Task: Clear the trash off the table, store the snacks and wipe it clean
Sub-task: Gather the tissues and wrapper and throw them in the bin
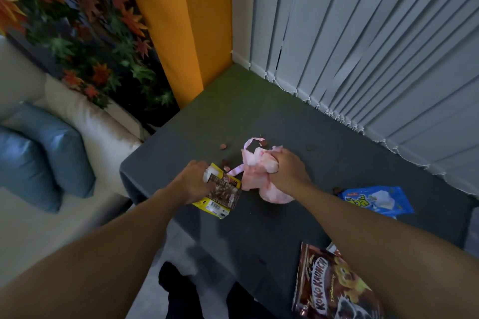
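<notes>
Both hands are over the far part of the dark grey table (272, 228). The left hand (194, 180) has its fingers curled round the top of a yellow and brown snack packet (220, 199), with a wad of white tissue (209, 174) pinched against it, and the packet's lower end rests on the tabletop near the left edge. Just beside it, the right hand (287, 171) is clenched tight on a crumpled pink plastic bag (255, 169), the bag bunching out above and below the fist and sitting on the table. A few brown crumbs (223, 147) lie scattered beyond the two hands. Over to the right lies a blue snack packet (378, 202), flat and well apart from the bag, and nearer me a brown Koko Krunch packet (329, 287) is partly hidden under the right forearm. A pale sofa (85, 116) with blue cushions (51, 150) stands left of the table, and grey vertical blinds (375, 46) hang behind it.
</notes>
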The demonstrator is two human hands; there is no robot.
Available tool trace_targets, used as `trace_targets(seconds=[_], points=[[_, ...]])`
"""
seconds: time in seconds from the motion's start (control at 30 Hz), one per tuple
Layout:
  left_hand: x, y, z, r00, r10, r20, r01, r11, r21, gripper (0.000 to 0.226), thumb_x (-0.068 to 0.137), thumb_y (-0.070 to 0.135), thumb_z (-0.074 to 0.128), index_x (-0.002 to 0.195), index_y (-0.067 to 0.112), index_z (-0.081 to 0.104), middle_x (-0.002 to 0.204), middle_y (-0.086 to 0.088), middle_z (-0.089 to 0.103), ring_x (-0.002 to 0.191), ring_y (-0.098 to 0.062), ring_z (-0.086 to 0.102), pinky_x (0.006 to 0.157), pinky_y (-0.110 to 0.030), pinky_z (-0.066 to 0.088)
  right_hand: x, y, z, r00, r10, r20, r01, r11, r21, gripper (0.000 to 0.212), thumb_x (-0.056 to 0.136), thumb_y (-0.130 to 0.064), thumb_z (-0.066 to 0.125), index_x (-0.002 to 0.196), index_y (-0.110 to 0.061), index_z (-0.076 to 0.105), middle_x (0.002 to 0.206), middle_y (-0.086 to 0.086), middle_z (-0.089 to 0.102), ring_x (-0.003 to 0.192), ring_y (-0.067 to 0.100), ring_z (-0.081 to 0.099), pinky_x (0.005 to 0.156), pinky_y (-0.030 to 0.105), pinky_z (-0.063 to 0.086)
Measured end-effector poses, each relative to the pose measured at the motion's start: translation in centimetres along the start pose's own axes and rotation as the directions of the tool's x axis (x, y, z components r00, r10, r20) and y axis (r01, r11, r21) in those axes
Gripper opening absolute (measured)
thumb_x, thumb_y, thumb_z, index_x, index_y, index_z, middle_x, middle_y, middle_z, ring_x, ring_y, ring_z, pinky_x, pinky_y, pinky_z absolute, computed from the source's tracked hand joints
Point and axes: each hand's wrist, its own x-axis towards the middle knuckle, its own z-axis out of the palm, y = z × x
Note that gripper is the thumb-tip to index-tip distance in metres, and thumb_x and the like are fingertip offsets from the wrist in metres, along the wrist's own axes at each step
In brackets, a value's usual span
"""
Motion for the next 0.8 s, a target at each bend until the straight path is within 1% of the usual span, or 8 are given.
trace_targets(seconds=[0.07, 0.13, 0.23, 0.3, 0.37, 0.53, 0.67, 0.8], points=[[0.1, -0.1, -0.2, 1.0, -0.001, -0.002, 0.001, 1.0, 0.006, 0.042, 0.086, 0.026, 0.072, 0.121, 0.007, 0.056, 0.119, -0.011, 0.049, 0.109, -0.027, 0.053, 0.081, -0.027, 0.035, -0.1, -0.1, -0.1, 0.999, -0.022, 0.032, 0.022, 1.0, 0.002, 0.047, 0.082, -0.03, 0.074, 0.127, -0.036, 0.063, 0.127, -0.005, 0.064, 0.118, 0.02, 0.06, 0.089, 0.027, 0.047], [0.2, -0.2, -0.2, 1.0, 0.005, -0.005, -0.005, 1.0, 0.013, 0.043, 0.086, 0.026, 0.072, 0.121, 0.007, 0.057, 0.119, -0.011, 0.049, 0.108, -0.027, 0.053, 0.081, -0.027, 0.035, -0.1, -0.2, 0.0, 0.998, 0.012, 0.067, -0.008, 0.998, -0.07, 0.056, 0.077, -0.059, 0.07, 0.127, -0.037, 0.061, 0.115, -0.005, 0.068, 0.109, 0.024, 0.063, 0.087, 0.031, 0.05], [0.2, -0.2, -0.2, 1.0, 0.001, 0.001, -0.001, 1.0, 0.012, 0.043, 0.086, 0.026, 0.072, 0.122, 0.009, 0.056, 0.114, -0.005, 0.043, 0.11, -0.028, 0.053, 0.083, -0.029, 0.038, -0.6, -0.7, 0.3, 0.986, 0.069, 0.154, -0.027, 0.965, -0.26, 0.092, 0.062, -0.103, 0.031, 0.109, -0.033, 0.07, 0.118, -0.002, 0.064, 0.116, 0.031, 0.052, 0.103, 0.046, 0.041], [0.2, -0.3, -0.1, 1.0, -0.004, 0.001, 0.004, 1.0, 0.007, 0.041, 0.085, 0.025, 0.072, 0.12, 0.009, 0.057, 0.112, -0.004, 0.043, 0.11, -0.029, 0.053, 0.086, -0.031, 0.041, -0.8, -0.9, 0.8, 0.982, 0.142, 0.123, -0.111, 0.966, -0.232, 0.083, 0.08, -0.091, 0.024, 0.07, -0.022, 0.068, 0.088, -0.002, 0.063, 0.105, 0.026, 0.048, 0.098, 0.042, 0.038], [0.3, -0.5, -0.1, 1.0, 0.005, -0.003, -0.005, 1.0, 0.009, 0.038, 0.083, 0.024, 0.071, 0.115, 0.01, 0.058, 0.111, -0.005, 0.046, 0.112, -0.029, 0.053, 0.086, -0.03, 0.041, -0.7, -0.9, 1.1, 0.975, 0.201, 0.09, -0.178, 0.961, -0.211, 0.074, 0.098, -0.067, 0.02, 0.062, -0.018, 0.062, 0.073, 0.001, 0.056, 0.097, 0.025, 0.049, 0.092, 0.039, 0.042], [0.2, -0.6, -0.1, 1.0, 0.019, 0.002, -0.019, 1.0, 0.013, 0.031, 0.084, 0.021, 0.07, 0.11, 0.009, 0.06, 0.109, -0.007, 0.05, 0.113, -0.026, 0.049, 0.087, -0.029, 0.039, -0.5, -0.2, 1.4, 0.973, 0.116, 0.201, -0.054, 0.956, -0.29, 0.018, 0.089, -0.028, 0.058, 0.099, -0.015, 0.065, 0.097, 0.005, 0.066, 0.095, 0.03, 0.063, 0.081, 0.035, 0.051], [0.0, -0.9, -0.2, 1.0, 0.013, 0.001, -0.013, 1.0, 0.021, 0.037, 0.083, 0.025, 0.072, 0.115, 0.01, 0.059, 0.113, -0.008, 0.051, 0.112, -0.029, 0.053, 0.09, -0.034, 0.042, -0.8, -0.2, 1.7, 0.983, 0.111, 0.145, -0.072, 0.966, -0.25, 0.015, 0.091, -0.025, 0.06, 0.102, -0.016, 0.063, 0.102, 0.006, 0.068, 0.094, 0.027, 0.065, 0.075, 0.033, 0.05], [0.0, -0.8, -0.4, 1.0, 0.009, 0.002, -0.009, 0.999, 0.042, 0.041, 0.085, 0.025, 0.07, 0.121, 0.009, 0.058, 0.118, -0.01, 0.05, 0.112, -0.028, 0.053, 0.092, -0.034, 0.044, -0.8, 0.0, 1.9, 0.986, 0.119, 0.117, -0.099, 0.982, -0.158, 0.038, 0.096, -0.035, 0.057, 0.131, -0.02, 0.052, 0.108, 0.002, 0.064, 0.108, 0.025, 0.063, 0.085, 0.032, 0.05]])
